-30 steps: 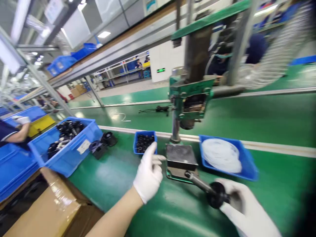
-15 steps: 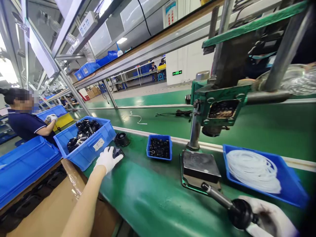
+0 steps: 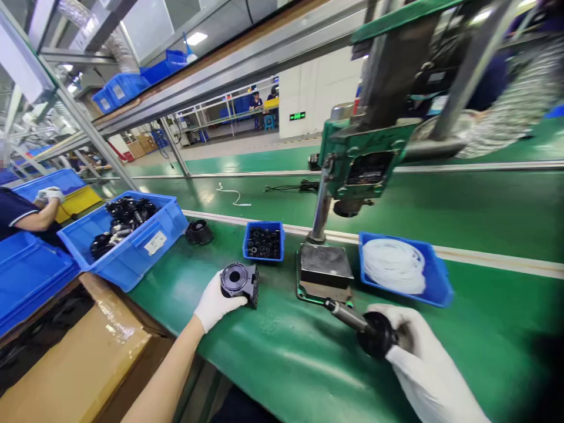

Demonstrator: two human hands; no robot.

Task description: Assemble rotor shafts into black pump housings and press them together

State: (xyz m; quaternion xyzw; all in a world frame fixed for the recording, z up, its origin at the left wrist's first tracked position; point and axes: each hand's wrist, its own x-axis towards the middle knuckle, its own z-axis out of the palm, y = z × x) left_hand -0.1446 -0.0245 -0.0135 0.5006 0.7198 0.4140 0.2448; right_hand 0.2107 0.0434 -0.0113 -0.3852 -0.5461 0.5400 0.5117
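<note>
the gloved left hand (image 3: 214,304) holds a black round-holed plastic housing (image 3: 240,282) over the green table (image 3: 282,352), near its front edge. the gloved right hand (image 3: 409,346) grips the black ball knob (image 3: 376,342) of the green press's lever (image 3: 346,316). toward the table's back edge sit a small blue bin of black rings (image 3: 263,241) and a blue tray of white tubing (image 3: 436,276).

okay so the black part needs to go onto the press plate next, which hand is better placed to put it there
Left, most likely. The left hand already grips the black part, just left of the press plate. The right hand is wrapped around the lever knob, so it is occupied.
</note>
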